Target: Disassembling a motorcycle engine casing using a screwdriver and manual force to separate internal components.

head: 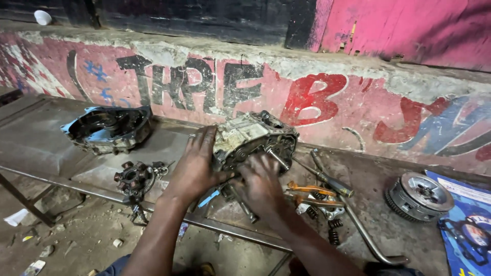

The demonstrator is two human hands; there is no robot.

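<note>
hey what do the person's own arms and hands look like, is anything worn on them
Both forearms are bare, with no sleeves or gloves in view. The left hand has a thin silver-coloured ring on one finger. The right hand shows no ring or watch. Both hands look smudged with grime.

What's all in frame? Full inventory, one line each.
engine case: 1, grimy grey, bench centre, under both hands
side cover: 1, dark grey, bench left
clutch hub: 1, dark, bench front left
clutch basket: 1, grey, bench right
screwdriver: 1, dark handle, right of case
pliers: 1, orange handles, beside springs
springs: several, dark, bench front
bent lever: 1, grey, bench front right
blue packet: 1, far right
bench: 1, grey metal
left hand: on case's left side
right hand: at case's front
</note>
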